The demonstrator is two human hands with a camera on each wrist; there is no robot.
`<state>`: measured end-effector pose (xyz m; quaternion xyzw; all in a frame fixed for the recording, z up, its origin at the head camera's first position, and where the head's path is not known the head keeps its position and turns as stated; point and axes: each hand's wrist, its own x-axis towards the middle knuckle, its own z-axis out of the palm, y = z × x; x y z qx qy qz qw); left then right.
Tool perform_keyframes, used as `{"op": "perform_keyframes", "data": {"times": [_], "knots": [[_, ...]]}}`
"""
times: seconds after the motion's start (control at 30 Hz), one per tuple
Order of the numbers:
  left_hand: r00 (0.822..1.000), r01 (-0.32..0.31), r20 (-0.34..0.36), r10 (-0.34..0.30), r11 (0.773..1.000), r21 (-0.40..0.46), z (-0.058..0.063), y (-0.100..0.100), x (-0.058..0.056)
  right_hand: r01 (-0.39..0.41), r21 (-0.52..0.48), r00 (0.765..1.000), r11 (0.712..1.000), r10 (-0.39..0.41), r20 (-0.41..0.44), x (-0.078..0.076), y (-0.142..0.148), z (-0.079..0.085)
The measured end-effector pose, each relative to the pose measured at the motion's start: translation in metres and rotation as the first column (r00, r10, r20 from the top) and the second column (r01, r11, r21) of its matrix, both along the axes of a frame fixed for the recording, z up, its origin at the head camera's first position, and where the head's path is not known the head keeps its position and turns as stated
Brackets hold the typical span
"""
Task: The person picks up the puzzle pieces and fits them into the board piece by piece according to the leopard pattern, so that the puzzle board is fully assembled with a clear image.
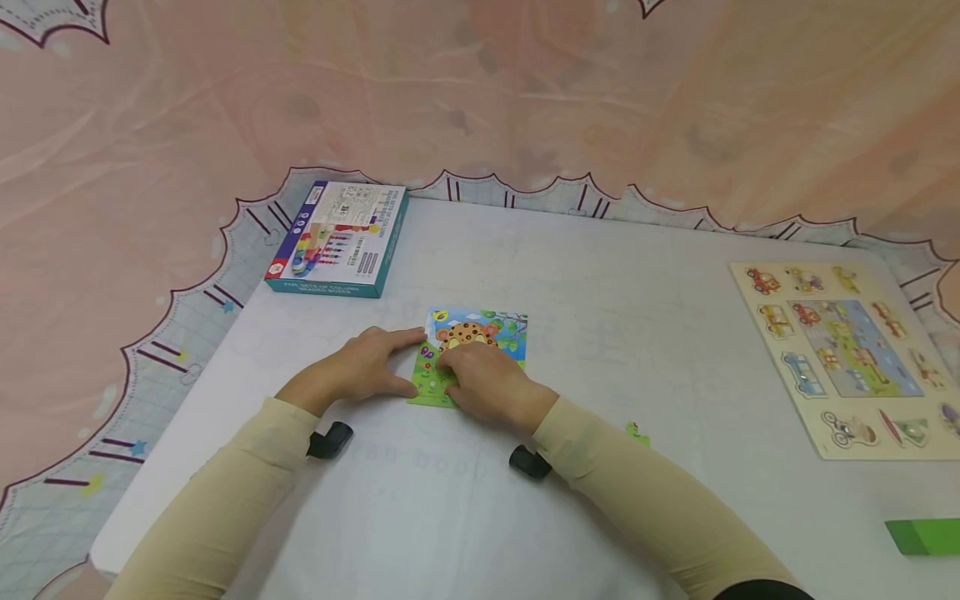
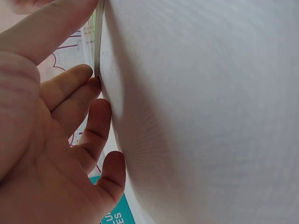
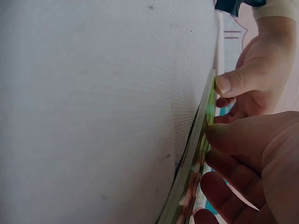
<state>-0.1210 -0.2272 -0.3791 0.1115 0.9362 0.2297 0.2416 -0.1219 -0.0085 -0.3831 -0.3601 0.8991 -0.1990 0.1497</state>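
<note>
A small jigsaw board (image 1: 431, 387) with a spotted animal's face, blue sky and green grass lies on the white table. At its left edge is my left hand (image 1: 358, 367), fingers extended, thumb at the near corner and index finger farther up. My right hand (image 1: 487, 382) covers the board's middle and lower right, fingers bent. In the right wrist view, the right thumb and fingertips touch the face of the board (image 3: 189, 172); whether they pinch a piece is hidden. A loose green puzzle piece (image 1: 637, 433) lies beside the right forearm.
A boxed toy (image 1: 341, 237) stands at the back left. To the right lies a cream picture board (image 1: 825, 367) with vehicles and figures. A green block (image 1: 926, 537) sits at the right edge. A patterned cloth (image 1: 480, 92) hangs behind the table.
</note>
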Motion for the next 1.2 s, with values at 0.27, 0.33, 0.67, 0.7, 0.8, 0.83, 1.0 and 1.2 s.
{"op": "perform_keyframes", "data": {"times": [0.27,0.33,0.67,0.7,0.8,0.83,1.0,1.2], "knots": [[1.0,0.002,-0.002,-0.002,1.0,0.01,0.0,0.0,0.0,-0.016,-0.006,1.0,1.0,0.016,0.016,0.0,0.002,0.002],[1.0,0.004,-0.002,-0.004,1.0,0.011,0.0,0.0,0.001,-0.015,-0.009,0.999,1.0,0.016,0.042,-0.002,0.005,0.003],[1.0,0.005,-0.004,-0.005,1.0,0.005,-0.001,0.0,0.0,0.052,-0.003,0.997,0.999,-0.052,0.055,-0.009,0.035,0.022],[1.0,0.005,-0.004,-0.005,1.0,0.006,-0.001,0.0,0.0,0.051,-0.001,0.998,0.999,-0.05,0.041,-0.009,0.038,0.023],[1.0,0.004,0.0,-0.004,1.0,0.008,-0.001,0.0,0.0,0.047,-0.007,0.999,0.999,-0.047,0.02,-0.007,0.048,0.023],[1.0,0.004,0.001,-0.004,1.0,0.008,-0.001,0.0,0.0,0.05,-0.009,0.999,0.999,-0.05,0.018,-0.006,0.051,0.023],[1.0,0.001,0.006,-0.001,1.0,0.009,0.0,0.001,0.0,0.072,0.001,0.997,0.997,-0.072,0.016,-0.001,0.066,0.023],[1.0,0.001,0.007,-0.001,1.0,0.008,0.002,0.001,0.0,0.084,0.026,0.996,0.996,-0.084,-0.009,0.006,0.087,0.023]]}}
